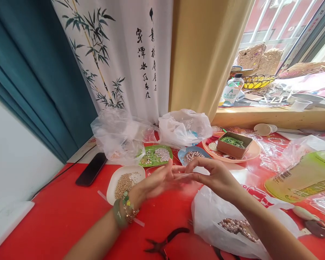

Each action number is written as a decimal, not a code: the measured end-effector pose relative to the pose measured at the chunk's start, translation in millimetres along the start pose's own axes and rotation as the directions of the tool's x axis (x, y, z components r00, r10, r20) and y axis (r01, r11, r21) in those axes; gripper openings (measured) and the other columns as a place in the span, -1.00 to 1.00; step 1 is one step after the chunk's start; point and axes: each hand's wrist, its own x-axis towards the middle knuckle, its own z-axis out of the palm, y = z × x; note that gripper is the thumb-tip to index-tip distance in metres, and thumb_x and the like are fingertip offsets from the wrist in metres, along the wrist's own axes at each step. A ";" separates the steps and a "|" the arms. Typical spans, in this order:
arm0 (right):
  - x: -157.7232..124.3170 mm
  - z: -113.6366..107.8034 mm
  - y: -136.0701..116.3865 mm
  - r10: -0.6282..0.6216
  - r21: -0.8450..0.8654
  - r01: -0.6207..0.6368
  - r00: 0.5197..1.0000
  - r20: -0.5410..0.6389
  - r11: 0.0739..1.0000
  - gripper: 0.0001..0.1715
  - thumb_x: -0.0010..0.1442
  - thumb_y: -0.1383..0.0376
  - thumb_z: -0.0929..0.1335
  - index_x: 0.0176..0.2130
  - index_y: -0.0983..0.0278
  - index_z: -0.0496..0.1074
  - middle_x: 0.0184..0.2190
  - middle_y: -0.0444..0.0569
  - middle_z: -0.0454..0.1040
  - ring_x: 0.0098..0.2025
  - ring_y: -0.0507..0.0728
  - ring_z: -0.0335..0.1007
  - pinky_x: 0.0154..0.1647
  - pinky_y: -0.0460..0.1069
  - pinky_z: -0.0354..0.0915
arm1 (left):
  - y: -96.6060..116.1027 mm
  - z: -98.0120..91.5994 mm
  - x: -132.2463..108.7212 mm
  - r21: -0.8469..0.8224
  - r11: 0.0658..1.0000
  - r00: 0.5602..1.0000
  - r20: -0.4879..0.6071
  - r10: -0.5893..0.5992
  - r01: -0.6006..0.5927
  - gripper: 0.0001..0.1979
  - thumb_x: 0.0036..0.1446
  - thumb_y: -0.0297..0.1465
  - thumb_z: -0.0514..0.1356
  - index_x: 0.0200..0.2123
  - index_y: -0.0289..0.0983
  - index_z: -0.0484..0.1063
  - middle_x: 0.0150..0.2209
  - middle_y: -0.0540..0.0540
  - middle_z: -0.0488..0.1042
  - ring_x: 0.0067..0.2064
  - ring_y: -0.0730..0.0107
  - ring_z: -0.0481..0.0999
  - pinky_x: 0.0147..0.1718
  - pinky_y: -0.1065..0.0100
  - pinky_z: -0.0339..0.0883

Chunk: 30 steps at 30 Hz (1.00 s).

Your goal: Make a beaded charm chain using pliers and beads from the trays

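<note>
My left hand (161, 180), with bangles and beaded bracelets on its wrist, is held over the middle of the red table with its fingers stretched to the right. My right hand (212, 175) meets those fingertips, its thumb and fingers closed in a pinch. Whatever lies in the pinch is too small and blurred to name. Just beyond the hands are a white dish of gold beads (124, 184), a green dish of pale and gold beads (161, 154) and a blue dish of pinkish beads (194, 156). Beneath my right forearm sits a plastic bag (206, 213) with pearl-like bead strands (237, 227).
Black-handled pliers (162, 247) lie at the front edge. A phone (91, 169) rests at the left. Crumpled plastic bags (119, 133) stand at the back. A tin of green strands (234, 144) sits on a pink tray (256, 153); a yellow-green package (300, 177) is at the right.
</note>
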 end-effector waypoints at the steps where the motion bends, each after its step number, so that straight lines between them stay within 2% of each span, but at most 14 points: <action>1: -0.6 -1.0 -0.9 -0.033 0.059 0.031 0.999 0.027 0.998 -0.86 0.06 0.26 0.34 -0.49 0.26 0.36 -0.47 -0.10 0.45 -0.37 0.07 0.37 -0.30 -0.03 0.27 | -2.0 -0.7 1.1 0.031 0.999 0.999 -0.025 0.023 -0.022 -0.59 0.09 -0.12 0.07 -0.17 -0.32 0.42 -0.17 -0.19 0.47 -0.13 0.27 0.43 -0.10 0.25 0.22; 5: -2.9 -3.3 -4.9 -0.185 0.158 0.157 0.965 0.184 0.975 -0.77 0.13 0.29 0.30 -0.54 0.26 0.33 -0.40 -0.04 0.48 -0.16 0.10 0.33 -0.11 0.05 0.23 | -6.8 1.1 4.6 0.134 0.991 0.999 -0.042 0.018 -0.012 -0.79 -0.05 -0.32 0.25 -0.32 -0.31 0.47 -0.32 -0.07 0.47 -0.21 0.35 0.42 -0.12 0.30 0.21; 8: -3.9 -5.4 -5.6 -0.240 0.088 0.224 0.935 0.260 0.970 -0.74 0.15 0.31 0.29 -0.57 0.25 0.32 -0.20 -0.03 0.45 -0.03 0.10 0.25 0.01 0.09 0.14 | -4.2 3.3 3.7 0.076 0.997 0.997 -0.076 -0.009 0.015 -0.74 -0.25 -0.44 0.35 -0.37 -0.34 0.49 -0.47 -0.01 0.44 -0.38 0.45 0.40 -0.26 0.37 0.25; 10: -3.9 -8.5 -3.0 -0.232 0.006 0.238 0.937 0.263 0.971 -0.74 0.15 0.33 0.28 -0.57 0.25 0.32 -0.10 -0.04 0.38 0.00 0.11 0.22 0.01 0.09 0.14 | -1.5 3.5 2.7 0.045 0.998 0.989 -0.148 -0.027 0.034 -0.71 -0.29 -0.45 0.36 -0.37 -0.35 0.50 -0.53 0.02 0.41 -0.46 0.53 0.36 -0.33 0.41 0.25; 13: -3.3 -15.4 2.8 -0.177 -0.110 0.201 0.964 0.198 0.973 -0.72 0.14 0.39 0.24 -0.58 0.25 0.32 -0.02 -0.05 0.31 0.06 0.15 0.17 0.03 0.11 0.12 | 0.8 2.0 2.8 0.096 0.995 0.956 -0.292 0.012 0.017 -0.78 -0.19 -0.39 0.31 -0.38 -0.35 0.51 -0.50 -0.01 0.44 -0.45 0.52 0.38 -0.32 0.40 0.27; 15: -3.5 -18.3 3.9 -0.153 -0.175 0.165 0.985 0.079 0.971 -0.71 0.12 0.42 0.21 -0.58 0.24 0.32 -0.04 -0.05 0.33 0.04 0.16 0.20 0.01 0.11 0.14 | 1.2 0.8 3.9 0.190 0.982 0.908 -0.407 0.099 -0.022 -0.83 -0.13 -0.37 0.28 -0.43 -0.36 0.50 -0.48 -0.04 0.47 -0.42 0.48 0.41 -0.30 0.39 0.28; 17: -4.9 -16.7 0.8 -0.175 -0.265 0.150 0.982 -0.073 0.953 -0.76 0.09 0.42 0.21 -0.53 0.22 0.35 -0.09 -0.04 0.36 -0.03 0.16 0.26 -0.05 0.10 0.18 | 1.2 0.7 5.3 0.269 0.962 0.857 -0.484 0.179 -0.049 -0.86 -0.10 -0.38 0.24 -0.46 -0.36 0.48 -0.46 -0.06 0.49 -0.39 0.45 0.44 -0.29 0.38 0.29; 19: -7.3 -10.1 -4.7 -0.286 -0.418 0.195 0.943 -0.168 0.888 -0.83 0.08 0.40 0.24 -0.44 0.22 0.39 -0.18 -0.01 0.40 -0.14 0.14 0.31 -0.16 0.06 0.23 | 1.3 2.2 6.0 0.282 0.957 0.832 -0.514 0.206 -0.062 -0.86 -0.08 -0.39 0.22 -0.45 -0.37 0.45 -0.43 -0.10 0.52 -0.37 0.42 0.47 -0.29 0.37 0.31; 20: -8.5 -5.5 -7.1 -0.361 -0.513 0.232 0.917 -0.167 0.826 -0.85 0.07 0.39 0.26 -0.40 0.22 0.41 -0.24 -0.01 0.42 -0.20 0.13 0.32 -0.22 0.04 0.24 | 1.4 3.6 6.0 0.273 0.960 0.829 -0.520 0.207 -0.069 -0.87 -0.08 -0.40 0.21 -0.44 -0.37 0.45 -0.43 -0.11 0.53 -0.38 0.41 0.48 -0.29 0.36 0.33; 22: -10.1 3.8 -9.2 -0.481 -0.679 0.297 0.871 -0.095 0.671 -0.86 0.10 0.38 0.28 -0.36 0.23 0.44 -0.35 -0.03 0.44 -0.30 0.11 0.31 -0.32 0.01 0.23 | 1.8 7.1 5.3 0.253 0.964 0.824 -0.528 0.206 -0.080 -0.87 -0.11 -0.43 0.23 -0.42 -0.37 0.44 -0.43 -0.13 0.54 -0.38 0.39 0.50 -0.29 0.35 0.34; 24: -10.1 10.5 -6.8 -0.526 -0.782 0.309 0.850 -0.028 0.541 -0.85 0.14 0.37 0.28 -0.34 0.24 0.45 -0.40 -0.04 0.46 -0.34 0.11 0.29 -0.36 0.00 0.21 | 2.3 11.1 3.8 0.245 0.966 0.829 -0.523 0.199 -0.078 -0.84 -0.15 -0.48 0.24 -0.39 -0.37 0.45 -0.42 -0.13 0.55 -0.34 0.36 0.51 -0.29 0.37 0.34; 27: -9.1 13.3 1.1 -0.536 -0.845 0.281 0.844 -0.008 0.454 -0.84 0.17 0.32 0.28 -0.32 0.27 0.46 -0.39 -0.02 0.47 -0.35 0.11 0.29 -0.35 0.00 0.19 | 2.7 16.6 0.9 0.245 0.967 0.874 -0.452 0.179 -0.071 -0.76 -0.16 -0.51 0.25 -0.31 -0.36 0.47 -0.38 -0.13 0.57 -0.26 0.31 0.51 -0.26 0.37 0.33; 30: -9.3 12.4 6.0 -0.543 -0.856 0.292 0.839 0.015 0.427 -0.86 0.15 0.32 0.30 -0.31 0.27 0.46 -0.39 -0.03 0.47 -0.34 0.11 0.29 -0.35 -0.01 0.18 | 1.9 20.9 -2.3 0.305 0.951 0.886 -0.424 0.189 -0.057 -0.58 -0.08 -0.49 0.21 -0.07 -0.35 0.37 -0.34 -0.11 0.57 -0.27 0.32 0.51 -0.27 0.36 0.32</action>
